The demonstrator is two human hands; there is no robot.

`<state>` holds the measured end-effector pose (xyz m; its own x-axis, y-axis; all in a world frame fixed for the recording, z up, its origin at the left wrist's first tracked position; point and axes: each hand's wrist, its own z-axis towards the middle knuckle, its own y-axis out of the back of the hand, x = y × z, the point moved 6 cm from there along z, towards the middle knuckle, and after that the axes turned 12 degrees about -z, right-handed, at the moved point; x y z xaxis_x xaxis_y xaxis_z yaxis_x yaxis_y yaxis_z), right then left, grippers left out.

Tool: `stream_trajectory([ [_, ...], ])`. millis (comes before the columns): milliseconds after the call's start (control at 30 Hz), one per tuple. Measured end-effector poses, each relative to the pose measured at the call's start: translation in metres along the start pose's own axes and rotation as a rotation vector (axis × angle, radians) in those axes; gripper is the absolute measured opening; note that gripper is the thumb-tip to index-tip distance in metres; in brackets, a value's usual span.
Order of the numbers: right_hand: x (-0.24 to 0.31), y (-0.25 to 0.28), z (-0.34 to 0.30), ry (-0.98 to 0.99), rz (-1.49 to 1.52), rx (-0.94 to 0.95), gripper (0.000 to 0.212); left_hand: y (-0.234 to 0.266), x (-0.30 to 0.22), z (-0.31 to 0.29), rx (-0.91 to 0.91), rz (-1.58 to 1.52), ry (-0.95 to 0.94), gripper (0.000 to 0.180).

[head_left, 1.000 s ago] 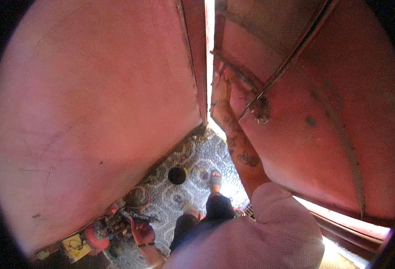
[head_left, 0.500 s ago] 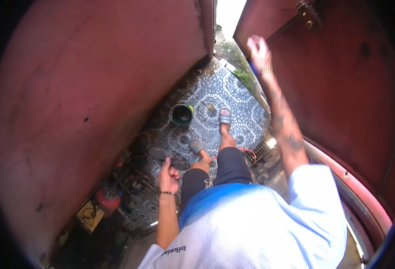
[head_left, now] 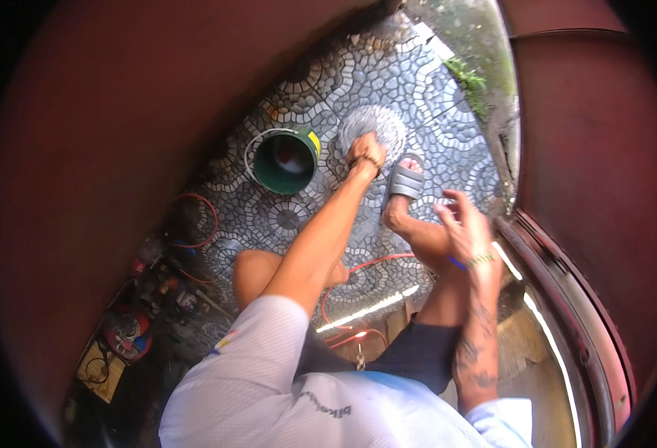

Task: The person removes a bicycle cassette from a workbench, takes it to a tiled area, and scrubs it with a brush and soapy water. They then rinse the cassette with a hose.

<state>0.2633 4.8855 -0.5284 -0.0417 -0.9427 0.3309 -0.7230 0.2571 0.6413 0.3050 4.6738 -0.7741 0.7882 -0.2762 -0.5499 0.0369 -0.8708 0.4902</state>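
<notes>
My left hand [head_left: 368,149] reaches down to the stone-patterned floor [head_left: 328,86], closed like a fist. Around its knuckles is a round, pale grey-white patch [head_left: 377,119], blurred, so I cannot tell what it is; anything under the fingers is hidden. Just left of that hand stands a dark green bucket [head_left: 282,170] with a white handle and a yellow mark, something pale and reddish showing inside. My right hand [head_left: 463,220] hovers in front of my right leg, its fingers apart and holding nothing.
A dark red metal panel [head_left: 119,149] rises on the left, another [head_left: 582,134] on the right. An orange hose or cord [head_left: 377,261] crosses the floor by my feet. Clutter with a red round object [head_left: 125,332] lies at lower left. Weeds [head_left: 469,88] grow beyond the paving.
I have bent down toward the floor. My left hand has moved from beside my leg to the floor beside the bucket. My right hand has come down from the right panel toward my leg.
</notes>
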Motion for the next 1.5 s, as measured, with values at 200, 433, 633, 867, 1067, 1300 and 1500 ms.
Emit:
stream_trajectory([
  [200,0.04,0.028,0.007,0.043,0.111,-0.167,0.032,-0.085,0.023,0.101,-0.052,0.119,-0.144,0.041],
  [433,0.04,0.032,-0.029,0.535,0.455,-0.437,0.038,-0.091,0.003,0.095,-0.094,0.171,-0.369,0.036],
  [633,-0.014,0.047,0.058,0.413,0.381,-0.204,0.028,0.065,0.002,-0.008,-0.224,-0.051,-0.274,0.024],
  [867,-0.023,-0.128,0.265,0.8,-0.306,-0.468,0.059,0.149,0.121,-0.023,0.06,0.508,-0.046,0.032],
  [1067,-0.009,-0.206,0.324,0.9,-0.367,-0.634,0.033,0.107,0.215,0.057,0.036,0.674,-0.153,0.042],
  [1300,-0.033,-0.182,0.308,0.851,-0.18,-0.637,0.019,0.076,0.221,0.084,0.044,0.638,-0.415,0.042],
  [1500,-0.044,-0.189,0.297,0.864,-0.293,-0.683,0.024,0.071,0.243,0.089,0.315,-0.254,0.41,0.036],
])
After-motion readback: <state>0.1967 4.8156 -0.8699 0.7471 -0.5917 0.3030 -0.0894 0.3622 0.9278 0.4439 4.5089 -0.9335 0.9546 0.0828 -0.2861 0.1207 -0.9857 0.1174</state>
